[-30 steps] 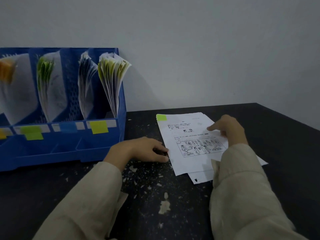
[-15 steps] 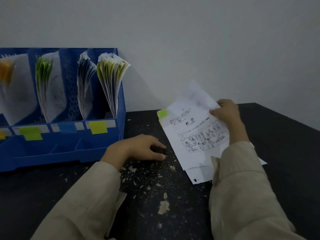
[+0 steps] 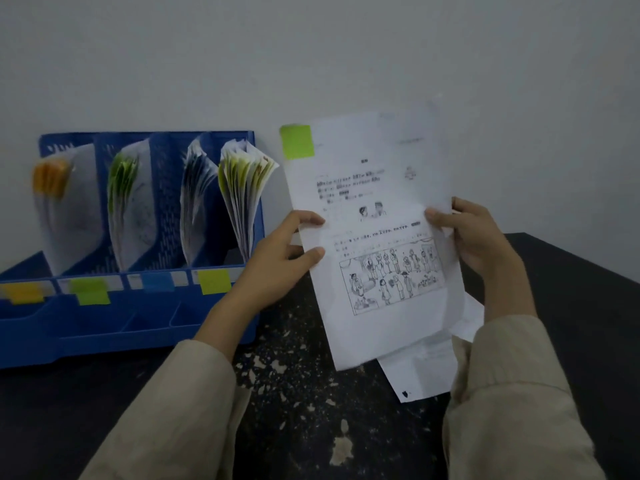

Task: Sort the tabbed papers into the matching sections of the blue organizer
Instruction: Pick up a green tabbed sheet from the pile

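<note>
A printed sheet (image 3: pixel 377 244) with a green tab (image 3: pixel 297 142) at its top left corner is held upright above the table. My left hand (image 3: pixel 282 261) pinches its left edge and my right hand (image 3: pixel 474 244) grips its right edge. The blue organizer (image 3: pixel 104 320) stands at the left against the wall. Its sections hold papers with orange (image 3: pixel 50 178), green (image 3: pixel 121 181), dark (image 3: pixel 197 188) and yellow-green (image 3: pixel 244 181) tabs. Colour labels sit on its front: orange, green (image 3: pixel 89 291), blue (image 3: pixel 157 282), yellow-green (image 3: pixel 214 281).
More white sheets (image 3: pixel 422 368) lie on the dark, speckled table (image 3: pixel 304 393) under the held paper. A plain wall stands close behind the organizer. The table's right edge runs diagonally at the far right.
The green-tabbed sheet went from lying on the table to being held upright. My left hand left the table and took the sheet's left edge; my right hand rose with it.
</note>
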### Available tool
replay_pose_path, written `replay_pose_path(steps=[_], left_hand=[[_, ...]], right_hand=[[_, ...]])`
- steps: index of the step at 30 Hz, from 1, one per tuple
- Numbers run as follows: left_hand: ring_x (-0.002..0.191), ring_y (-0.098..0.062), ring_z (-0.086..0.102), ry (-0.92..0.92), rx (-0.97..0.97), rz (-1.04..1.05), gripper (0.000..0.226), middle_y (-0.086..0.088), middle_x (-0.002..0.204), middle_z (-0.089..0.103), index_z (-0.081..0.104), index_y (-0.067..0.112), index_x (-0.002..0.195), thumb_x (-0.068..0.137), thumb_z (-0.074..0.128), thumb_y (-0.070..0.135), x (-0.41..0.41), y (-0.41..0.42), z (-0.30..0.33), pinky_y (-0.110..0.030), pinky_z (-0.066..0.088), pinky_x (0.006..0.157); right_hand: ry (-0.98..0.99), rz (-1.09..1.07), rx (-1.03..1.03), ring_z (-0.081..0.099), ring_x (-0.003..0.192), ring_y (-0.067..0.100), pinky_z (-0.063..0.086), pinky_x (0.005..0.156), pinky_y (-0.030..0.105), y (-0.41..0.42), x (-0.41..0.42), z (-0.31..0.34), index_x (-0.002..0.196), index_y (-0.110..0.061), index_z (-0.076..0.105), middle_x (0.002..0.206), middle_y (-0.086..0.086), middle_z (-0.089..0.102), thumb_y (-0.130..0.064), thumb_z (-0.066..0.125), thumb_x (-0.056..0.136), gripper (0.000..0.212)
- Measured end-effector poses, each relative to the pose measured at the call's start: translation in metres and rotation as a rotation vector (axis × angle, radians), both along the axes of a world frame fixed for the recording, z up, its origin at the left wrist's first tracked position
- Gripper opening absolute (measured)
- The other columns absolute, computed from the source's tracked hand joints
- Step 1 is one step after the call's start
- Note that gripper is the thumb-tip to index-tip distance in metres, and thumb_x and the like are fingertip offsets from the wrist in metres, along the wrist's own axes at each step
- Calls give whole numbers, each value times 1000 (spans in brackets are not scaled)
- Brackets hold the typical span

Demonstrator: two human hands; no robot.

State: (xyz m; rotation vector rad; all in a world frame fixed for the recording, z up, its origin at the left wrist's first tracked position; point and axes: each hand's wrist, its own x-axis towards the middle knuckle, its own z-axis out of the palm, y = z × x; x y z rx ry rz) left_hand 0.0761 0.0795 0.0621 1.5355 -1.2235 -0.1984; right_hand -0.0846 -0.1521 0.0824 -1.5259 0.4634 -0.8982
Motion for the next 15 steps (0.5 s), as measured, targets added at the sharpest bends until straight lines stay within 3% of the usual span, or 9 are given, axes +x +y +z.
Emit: replay_pose_path(steps=[2,5,7,9,11,13,15], left_hand=[[89,-46,62,-25,-54,48,33,1,111,64,58,36,104,92,55,6,1,3,4,-61,51,79],[90,-42,61,-73,-91,123,44,18,107,63,64,37,98,90,50,-4,2,7,13,-56,54,78],[95,-16,63,-165,-125,171,45,13,112,63,66,33,95,89,49,-8,4,14,20,-32,55,77],[74,6,58,-265,-148,232,42,5,109,65,67,28,90,89,49,-9,8,23,28,-9,43,63],[60,-4,55,-313,-174,291,42,2,101,69,68,30,84,89,50,-8,16,35,35,-17,46,54],[65,-31,57,-346,-197,346,46,-2,93,71,68,34,82,89,50,-8,26,49,41,-35,49,56],[64,-29,56,-385,-217,384,48,-1,88,71,68,33,80,87,50,-11,32,63,48,-30,44,55]], right_hand=[[75,86,-26,70,82,19,58,74,33,3,1,2,98,-8,65,99,9,70,-6,64,83,15],[222,108,-116,68,83,21,55,63,28,9,5,6,102,-10,63,97,7,69,-5,64,84,19],[271,44,-184,66,86,24,55,65,28,15,12,11,105,-9,61,102,12,68,-8,68,82,24],[327,-173,-386,63,89,23,53,72,30,23,22,17,114,-12,55,112,12,63,-14,74,79,40],[381,-421,-737,59,96,27,47,78,32,38,36,26,128,-18,43,126,9,49,-21,76,77,61],[264,-464,-934,60,87,29,45,73,32,65,50,38,137,-21,33,135,10,38,-23,74,77,73],[150,-396,-1021,59,74,28,46,68,33,94,64,51,141,-23,28,137,8,34,-23,73,77,78]])
